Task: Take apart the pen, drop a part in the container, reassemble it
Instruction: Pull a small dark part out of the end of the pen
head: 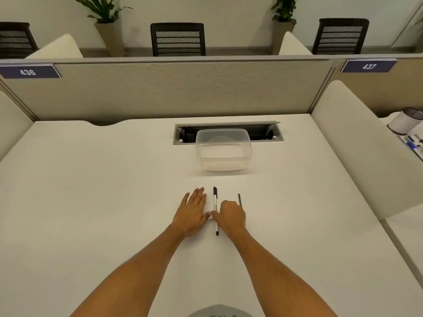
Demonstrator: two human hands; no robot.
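A white pen [215, 209] with a black cap lies on the white desk [91, 191], pointing away from me, between my two hands. My left hand [193, 213] rests flat on the desk just left of it, fingers spread, holding nothing. My right hand [231, 217] sits just right of the pen with its fingers curled and its thumb touching the barrel. A thin dark stick-like part [239, 199] pokes out beyond its knuckles, its near end hidden, so I cannot tell whether it is gripped. The clear plastic container [223, 149] stands further back, with nothing visible inside.
An open cable slot [265, 131] is cut into the desk behind the container. A beige partition [160, 92] closes the far edge and padded dividers stand at both sides. On the neighbouring desk to the right are a cup [405, 121] and several pens [414, 145].
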